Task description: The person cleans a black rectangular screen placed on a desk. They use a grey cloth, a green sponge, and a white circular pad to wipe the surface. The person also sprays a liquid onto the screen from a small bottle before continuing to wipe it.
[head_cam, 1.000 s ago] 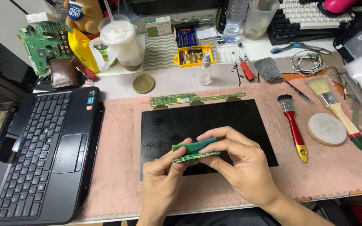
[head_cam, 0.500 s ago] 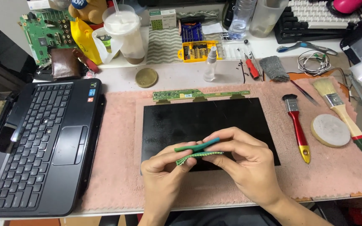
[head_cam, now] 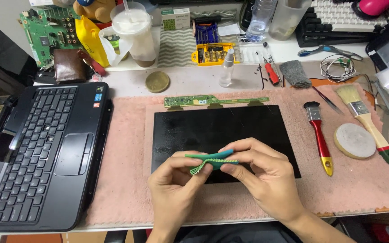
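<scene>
Both hands hold a small green memory module [head_cam: 210, 160] edge-on above the near edge of a black screen panel [head_cam: 223, 130]. My left hand [head_cam: 174, 189] pinches its left end, and my right hand [head_cam: 266, 177] pinches its right end from above. The panel lies flat on a pink mat [head_cam: 122, 180], with a narrow green circuit strip [head_cam: 214, 100] along its far edge.
A black laptop base [head_cam: 46, 148] lies at the left. Right of the panel are a red-handled brush [head_cam: 319, 137], a round white pad [head_cam: 354, 141] and a wooden brush [head_cam: 365, 119]. At the back stand a drink cup [head_cam: 133, 31], spray bottle [head_cam: 227, 67], screwdriver-bit case [head_cam: 210, 51] and circuit board [head_cam: 46, 33].
The hands and the green module stay in nearly the same place over the panel. The fingers have shifted slightly along the module, and the view has tilted a little.
</scene>
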